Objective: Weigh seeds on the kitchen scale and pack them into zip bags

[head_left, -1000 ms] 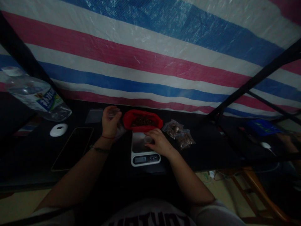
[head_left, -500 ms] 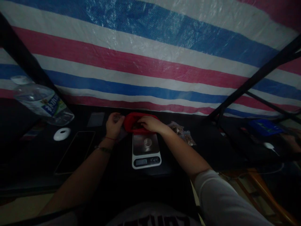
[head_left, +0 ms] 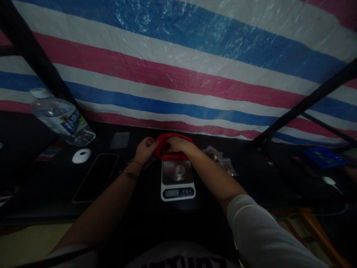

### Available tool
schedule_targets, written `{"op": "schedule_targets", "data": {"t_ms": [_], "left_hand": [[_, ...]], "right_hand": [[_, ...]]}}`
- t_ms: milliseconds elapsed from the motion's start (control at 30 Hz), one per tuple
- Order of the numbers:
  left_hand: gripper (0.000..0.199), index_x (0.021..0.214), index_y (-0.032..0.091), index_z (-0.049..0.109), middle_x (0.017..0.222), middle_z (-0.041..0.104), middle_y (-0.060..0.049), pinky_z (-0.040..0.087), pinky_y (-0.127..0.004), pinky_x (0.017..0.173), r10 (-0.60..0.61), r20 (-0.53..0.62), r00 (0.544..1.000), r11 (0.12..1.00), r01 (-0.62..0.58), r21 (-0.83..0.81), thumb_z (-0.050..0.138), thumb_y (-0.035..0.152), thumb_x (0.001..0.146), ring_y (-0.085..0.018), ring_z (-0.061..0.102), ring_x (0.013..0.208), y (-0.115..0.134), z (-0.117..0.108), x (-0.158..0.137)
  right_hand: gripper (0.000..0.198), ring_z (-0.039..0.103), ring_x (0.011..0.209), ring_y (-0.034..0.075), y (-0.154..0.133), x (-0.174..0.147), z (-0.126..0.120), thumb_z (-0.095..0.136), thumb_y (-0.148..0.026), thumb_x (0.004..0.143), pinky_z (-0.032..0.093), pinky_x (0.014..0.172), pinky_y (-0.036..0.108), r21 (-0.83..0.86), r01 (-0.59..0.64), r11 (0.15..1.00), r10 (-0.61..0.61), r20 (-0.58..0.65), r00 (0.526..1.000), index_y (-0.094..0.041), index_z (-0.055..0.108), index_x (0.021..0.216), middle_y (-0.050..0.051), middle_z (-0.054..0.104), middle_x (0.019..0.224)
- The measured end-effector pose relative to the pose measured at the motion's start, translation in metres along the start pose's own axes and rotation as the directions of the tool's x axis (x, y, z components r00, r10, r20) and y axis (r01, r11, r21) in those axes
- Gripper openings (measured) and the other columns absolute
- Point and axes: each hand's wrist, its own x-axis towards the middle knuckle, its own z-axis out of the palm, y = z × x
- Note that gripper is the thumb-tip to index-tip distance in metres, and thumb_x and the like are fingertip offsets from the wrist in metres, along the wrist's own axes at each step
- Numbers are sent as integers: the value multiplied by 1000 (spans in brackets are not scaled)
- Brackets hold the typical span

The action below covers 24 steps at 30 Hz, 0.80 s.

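A red plastic bag (head_left: pixel 192 140) stands open behind a white kitchen scale (head_left: pixel 178 189). At its left rim my left hand (head_left: pixel 145 149) is closed, gripping the bag's edge; a small clear, shiny thing shows at those fingers, too dim to name. My right hand (head_left: pixel 180 144) reaches into the bag's mouth, and its fingertips are hidden inside. On the scale's metal plate sits a small clear round cup (head_left: pixel 180 170). The scale's display (head_left: pixel 171 193) is lit, its digits hard to read. Right of my right forearm lie small clear bags (head_left: pixel 228 166) with brownish contents.
To the left are a flat clear zip bag (head_left: pixel 119 140), a phone (head_left: pixel 96 178), a white rounded object (head_left: pixel 81 155) and a large plastic bottle (head_left: pixel 64 121). Black frame bars (head_left: pixel 301 108) slant at both sides. A blue item (head_left: pixel 323 157) lies far right. Striped sheeting (head_left: pixel 178 70) hangs behind.
My left hand has closed in on the bag's left rim. My right hand has reached deeper into the bag, and the rim has risen around it. The view has shifted slightly.
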Motion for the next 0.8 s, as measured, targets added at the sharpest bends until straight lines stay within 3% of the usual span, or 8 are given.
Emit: {"op": "schedule_targets", "data": {"t_ms": [133,233,367,533,800], "left_hand": [[37,89,19,63,82,64,-3,45,-29,71,-10,12,1000,1000,11,-21,59,52,73,-19,59,77,2,-1,0],[38,89,18,63,81,64,-3,45,-29,72,-12,12,1000,999,13,-31,60,52,72,-18,58,77,1,0,0],[39,89,18,63,81,64,-3,45,-29,71,-26,11,1000,998,27,-60,60,53,72,-18,58,77,-1,1,1],[40,90,18,63,83,65,-3,45,-28,71,-32,15,999,997,33,-70,60,53,71,-18,58,77,-4,2,2],[37,87,19,64,80,64,-2,44,-27,70,-22,3,1000,998,23,-55,60,52,71,-17,57,75,-4,2,3]], "right_hand": [[36,65,71,15,1,1,-2,73,-33,72,45,61,20,25,7,1000,-11,167,986,-16,73,104,5,75,89],[37,65,74,16,-3,1,-5,73,-30,73,45,64,22,24,12,1000,-17,211,977,-14,72,106,7,74,92],[33,64,73,16,-7,0,-7,71,-18,72,45,65,23,-9,25,1000,-23,167,986,-13,73,104,8,74,93],[28,64,72,14,-4,-2,-3,68,-16,75,44,65,22,-1,28,1000,-28,136,990,-13,73,103,7,74,94],[34,66,90,16,11,-6,0,61,-11,78,46,77,20,30,59,998,-61,89,994,-19,70,109,5,72,106]]}}
